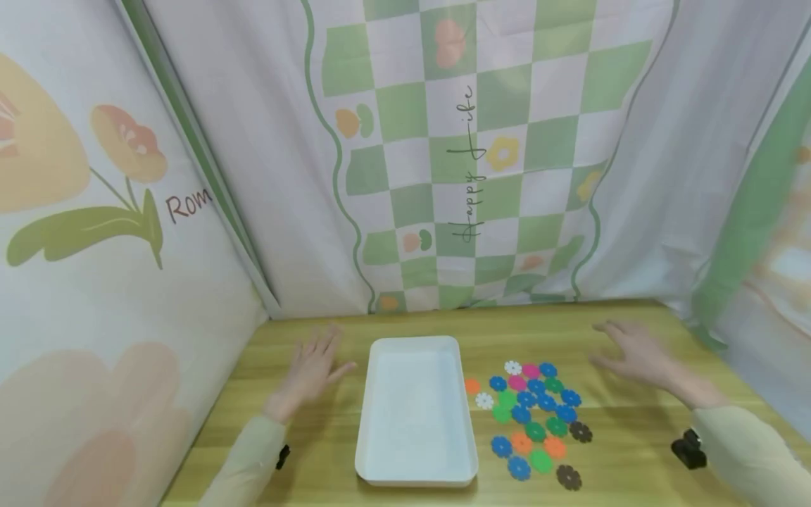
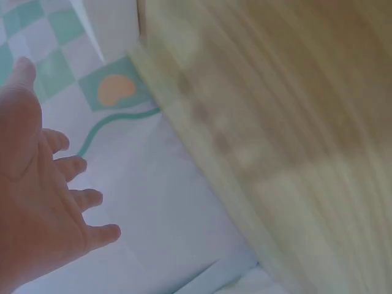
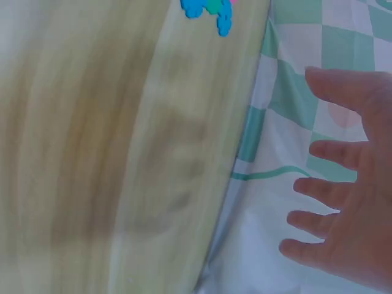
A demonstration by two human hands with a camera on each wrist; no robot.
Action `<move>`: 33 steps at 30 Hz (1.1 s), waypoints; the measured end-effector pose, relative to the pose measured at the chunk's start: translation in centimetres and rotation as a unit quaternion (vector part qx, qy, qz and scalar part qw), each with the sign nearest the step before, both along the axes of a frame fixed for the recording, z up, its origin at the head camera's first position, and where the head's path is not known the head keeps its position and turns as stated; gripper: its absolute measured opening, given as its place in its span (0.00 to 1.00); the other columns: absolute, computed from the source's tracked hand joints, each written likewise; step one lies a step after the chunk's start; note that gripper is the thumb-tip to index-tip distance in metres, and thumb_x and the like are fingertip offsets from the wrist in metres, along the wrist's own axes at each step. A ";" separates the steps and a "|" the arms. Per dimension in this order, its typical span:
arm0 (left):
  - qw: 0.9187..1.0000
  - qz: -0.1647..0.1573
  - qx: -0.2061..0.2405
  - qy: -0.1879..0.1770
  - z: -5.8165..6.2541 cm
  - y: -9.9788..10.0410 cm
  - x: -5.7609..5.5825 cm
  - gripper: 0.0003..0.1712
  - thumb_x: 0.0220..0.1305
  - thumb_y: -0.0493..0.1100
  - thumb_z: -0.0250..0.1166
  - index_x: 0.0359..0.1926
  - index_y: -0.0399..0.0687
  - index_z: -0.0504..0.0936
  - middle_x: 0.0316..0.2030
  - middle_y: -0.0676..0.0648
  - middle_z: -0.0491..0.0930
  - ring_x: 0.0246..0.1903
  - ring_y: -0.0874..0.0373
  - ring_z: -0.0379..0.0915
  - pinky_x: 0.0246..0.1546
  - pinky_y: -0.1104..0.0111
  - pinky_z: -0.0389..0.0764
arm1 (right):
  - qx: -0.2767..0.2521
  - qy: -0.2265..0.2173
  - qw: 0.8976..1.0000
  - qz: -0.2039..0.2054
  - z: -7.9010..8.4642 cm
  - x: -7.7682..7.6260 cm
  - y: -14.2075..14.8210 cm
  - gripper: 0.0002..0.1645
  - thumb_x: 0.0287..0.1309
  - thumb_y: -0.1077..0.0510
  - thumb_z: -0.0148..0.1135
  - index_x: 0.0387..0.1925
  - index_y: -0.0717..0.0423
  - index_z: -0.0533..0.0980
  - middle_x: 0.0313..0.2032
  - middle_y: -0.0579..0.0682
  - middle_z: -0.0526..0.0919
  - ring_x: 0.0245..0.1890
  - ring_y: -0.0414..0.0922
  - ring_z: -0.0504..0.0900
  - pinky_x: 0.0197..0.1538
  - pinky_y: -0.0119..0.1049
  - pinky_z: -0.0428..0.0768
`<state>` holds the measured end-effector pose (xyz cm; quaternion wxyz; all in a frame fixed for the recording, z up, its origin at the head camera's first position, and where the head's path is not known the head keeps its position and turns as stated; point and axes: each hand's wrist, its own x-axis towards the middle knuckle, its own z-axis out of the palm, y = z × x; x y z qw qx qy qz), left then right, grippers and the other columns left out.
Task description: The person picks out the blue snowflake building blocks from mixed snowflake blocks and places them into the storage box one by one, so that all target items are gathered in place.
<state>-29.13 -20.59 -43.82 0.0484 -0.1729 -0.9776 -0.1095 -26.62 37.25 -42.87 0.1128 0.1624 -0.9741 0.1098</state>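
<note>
My left hand [image 1: 312, 370] hovers over the table to the left of a white rectangular tray [image 1: 415, 472], fingers spread and holding nothing. In the left wrist view the same hand [image 2: 49, 184] shows its thumb apart from its fingers. On the other side, my right hand [image 1: 636, 354] is above the table, right of a scatter of flat, notched plastic discs [image 1: 546, 402]. Its fingers are spread too, with nothing in them, as the right wrist view of that hand [image 3: 349, 184] confirms. The discs are blue, green, orange, pink, white and dark brown. Nothing lies in the tray.
The wood-grain table [image 1: 304, 458] ends at a checkered curtain [image 1: 456, 176] behind and a printed cloth [image 1: 82, 317] on the left. An orange disc [image 1: 472, 386] lies close to the tray's right rim. Black devices sit at both wrists.
</note>
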 end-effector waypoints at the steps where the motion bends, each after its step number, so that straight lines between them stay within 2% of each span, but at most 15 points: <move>1: 1.000 -0.005 0.001 -0.001 -0.2 0.2 0.1 0.47 0.71 0.61 0.55 0.78 0.43 0.48 0.78 0.39 0.44 0.77 0.32 0.38 0.71 0.30 0.42 | -0.013 -0.003 1.000 0.009 -0.1 0.1 -0.1 0.42 0.56 0.46 0.70 0.60 0.73 0.70 0.57 0.80 0.72 0.55 0.76 0.72 0.56 0.74 0.69; 5: 1.000 -0.029 0.003 0.001 -0.9 0.7 0.4 0.46 0.71 0.61 0.56 0.77 0.40 0.51 0.78 0.38 0.47 0.77 0.33 0.41 0.72 0.31 0.46 | -0.056 -0.021 0.997 0.038 -0.7 0.2 -0.4 0.37 0.54 0.53 0.72 0.58 0.74 0.71 0.55 0.77 0.76 0.53 0.74 0.75 0.54 0.71 0.73; 10: 0.998 -0.054 -0.010 0.008 -1.5 1.3 0.7 0.47 0.70 0.63 0.56 0.77 0.41 0.53 0.77 0.38 0.50 0.76 0.33 0.44 0.72 0.32 0.50 | -0.081 -0.042 0.993 0.068 -1.2 0.4 -0.7 0.34 0.54 0.55 0.71 0.56 0.75 0.73 0.52 0.74 0.79 0.50 0.69 0.79 0.51 0.65 0.79; 13: 0.998 -0.063 -0.021 -0.005 -1.9 1.5 0.6 0.47 0.70 0.65 0.54 0.78 0.43 0.51 0.78 0.40 0.48 0.77 0.34 0.42 0.72 0.34 0.50 | -0.105 -0.090 0.988 0.075 -1.3 0.8 -1.0 0.34 0.57 0.54 0.69 0.56 0.75 0.72 0.51 0.74 0.80 0.48 0.67 0.81 0.48 0.60 0.83; 17: 0.997 -0.075 -0.024 -0.025 -2.3 1.7 0.8 0.47 0.71 0.65 0.52 0.78 0.44 0.50 0.79 0.41 0.46 0.77 0.35 0.41 0.73 0.35 0.50 | -0.142 -0.164 0.973 0.083 -1.3 1.3 -1.6 0.33 0.59 0.54 0.67 0.57 0.76 0.71 0.50 0.71 0.81 0.46 0.61 0.83 0.45 0.41 0.86; 20: 0.995 -0.089 -0.023 -0.036 -2.5 1.9 1.0 0.47 0.71 0.65 0.52 0.78 0.44 0.50 0.79 0.41 0.46 0.77 0.35 0.41 0.73 0.35 0.51 | -0.156 -0.189 0.965 0.090 -1.7 1.3 -1.9 0.32 0.58 0.55 0.68 0.56 0.75 0.72 0.47 0.67 0.83 0.44 0.57 0.84 0.40 0.27 0.83; 27: 0.991 -0.123 -0.029 -0.042 -3.2 2.1 1.1 0.44 0.73 0.64 0.50 0.78 0.44 0.51 0.78 0.40 0.50 0.77 0.38 0.46 0.72 0.38 0.57 | -0.161 -0.212 0.960 0.088 -2.7 1.2 -2.1 0.27 0.52 0.55 0.72 0.49 0.69 0.77 0.42 0.57 0.85 0.39 0.44 0.82 0.39 0.25 0.81; 33: 0.990 -0.134 -0.031 -0.042 -3.3 2.1 1.2 0.43 0.74 0.64 0.49 0.78 0.45 0.51 0.78 0.41 0.50 0.77 0.39 0.46 0.73 0.38 0.57 | -0.163 -0.227 0.957 0.073 -3.3 1.2 -2.2 0.23 0.49 0.56 0.73 0.44 0.65 0.79 0.39 0.53 0.85 0.36 0.34 0.79 0.38 0.24 0.80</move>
